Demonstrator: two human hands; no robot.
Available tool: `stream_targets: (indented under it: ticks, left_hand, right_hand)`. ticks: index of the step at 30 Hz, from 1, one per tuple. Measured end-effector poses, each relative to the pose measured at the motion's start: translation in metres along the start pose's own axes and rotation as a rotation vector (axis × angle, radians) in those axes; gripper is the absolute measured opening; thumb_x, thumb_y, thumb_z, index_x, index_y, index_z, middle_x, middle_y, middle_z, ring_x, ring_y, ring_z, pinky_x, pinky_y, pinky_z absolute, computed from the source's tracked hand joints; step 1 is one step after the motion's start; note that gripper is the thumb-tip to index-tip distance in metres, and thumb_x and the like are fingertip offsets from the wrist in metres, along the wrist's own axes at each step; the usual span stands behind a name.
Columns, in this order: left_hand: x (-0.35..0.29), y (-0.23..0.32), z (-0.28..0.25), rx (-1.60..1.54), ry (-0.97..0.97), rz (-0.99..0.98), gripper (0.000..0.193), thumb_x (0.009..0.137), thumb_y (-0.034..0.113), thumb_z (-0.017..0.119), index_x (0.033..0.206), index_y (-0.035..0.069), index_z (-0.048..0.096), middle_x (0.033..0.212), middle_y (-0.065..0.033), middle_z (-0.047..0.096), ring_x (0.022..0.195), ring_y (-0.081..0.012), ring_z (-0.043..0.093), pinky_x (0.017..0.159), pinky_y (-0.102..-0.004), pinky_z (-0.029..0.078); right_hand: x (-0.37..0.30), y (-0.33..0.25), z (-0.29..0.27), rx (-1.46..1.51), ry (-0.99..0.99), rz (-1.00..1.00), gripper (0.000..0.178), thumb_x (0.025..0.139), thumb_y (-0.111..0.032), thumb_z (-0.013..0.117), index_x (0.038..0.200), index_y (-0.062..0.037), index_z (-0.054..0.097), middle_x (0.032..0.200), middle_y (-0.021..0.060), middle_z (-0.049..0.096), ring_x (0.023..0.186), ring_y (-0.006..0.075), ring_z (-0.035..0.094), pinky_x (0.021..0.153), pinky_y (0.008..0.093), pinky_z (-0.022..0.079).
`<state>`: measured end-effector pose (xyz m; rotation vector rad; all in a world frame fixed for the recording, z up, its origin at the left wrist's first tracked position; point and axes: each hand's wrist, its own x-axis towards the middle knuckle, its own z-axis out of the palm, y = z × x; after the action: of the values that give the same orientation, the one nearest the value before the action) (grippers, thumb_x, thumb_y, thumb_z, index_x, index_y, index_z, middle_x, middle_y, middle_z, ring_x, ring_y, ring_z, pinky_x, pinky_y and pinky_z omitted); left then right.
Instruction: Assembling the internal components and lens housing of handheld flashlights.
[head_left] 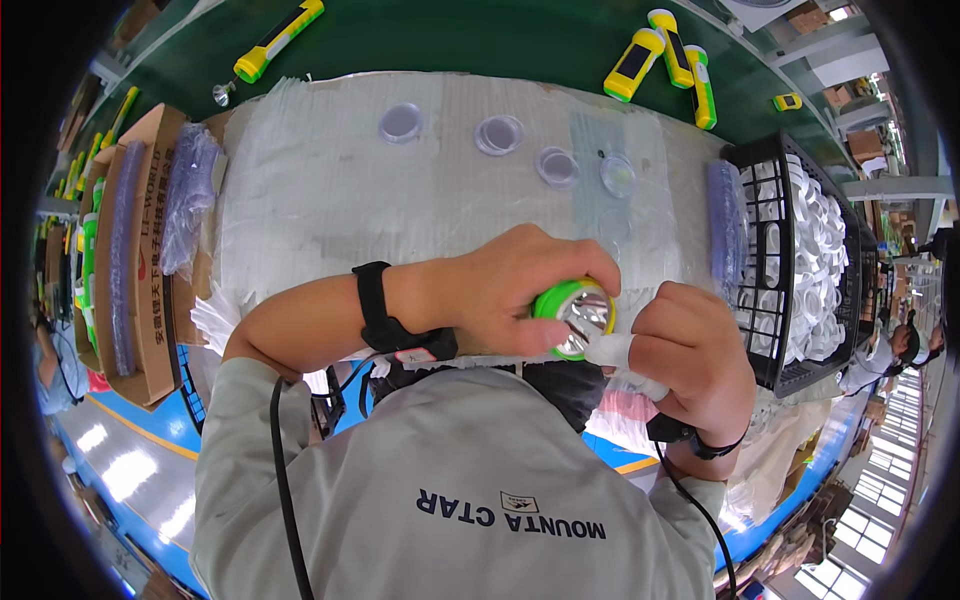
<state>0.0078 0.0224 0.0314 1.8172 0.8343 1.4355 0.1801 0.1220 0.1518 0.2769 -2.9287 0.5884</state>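
My left hand is closed around the head of a flashlight, with its green and yellow rim and shiny reflector facing up. The rest of its body is hidden under the hand. Close beside the reflector is my right hand, fingers curled and white coverings on the thumb and a finger. Its covered thumb meets the rim's lower right edge; what its fingers pinch, if anything, is hidden. Beyond my hands, several clear round plastic lenses lie on the film-covered worktable.
A black crate of white plastic parts stands right, with bundled clear lenses alongside. At left are a cardboard box and wrapped lenses. Yellow flashlights lie on the green surface behind; another has its reflector hanging out.
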Motion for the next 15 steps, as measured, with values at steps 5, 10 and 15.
stream_targets:
  ticks: [5,10,15]
  left_hand:
    - [0.0,-0.001,-0.003,-0.142,0.113,0.007,0.036,0.078,0.028,0.047,0.107,0.007,0.05,0.087,-0.0115,0.061,0.071,-0.0335,0.059,0.063,-0.0368,0.047]
    - [0.002,0.006,-0.004,0.016,0.109,-0.037,0.038,0.079,0.026,0.046,0.11,0.006,0.051,0.087,-0.0133,0.06,0.075,-0.0336,0.059,0.064,-0.037,0.045]
    - [0.004,0.014,0.003,0.24,0.122,-0.098,0.048,0.082,0.043,0.048,0.109,0.003,0.052,0.094,-0.0129,0.062,0.083,-0.0306,0.061,0.069,-0.0348,0.048]
  right_hand:
    - [-0.002,0.0,0.009,-0.042,0.12,0.052,0.02,0.061,-0.017,0.069,0.075,-0.0075,0.059,0.063,0.0019,0.043,0.054,0.0199,0.046,0.046,0.0311,0.035]
    - [0.001,-0.008,0.021,-0.027,0.144,0.209,0.026,0.065,-0.026,0.073,0.074,-0.0067,0.057,0.063,0.0028,0.045,0.054,0.0214,0.049,0.046,0.0327,0.036]
    - [-0.002,-0.018,0.025,-0.047,0.155,0.232,0.021,0.063,-0.018,0.072,0.072,-0.0073,0.056,0.062,0.0032,0.046,0.054,0.022,0.048,0.049,0.0347,0.036]
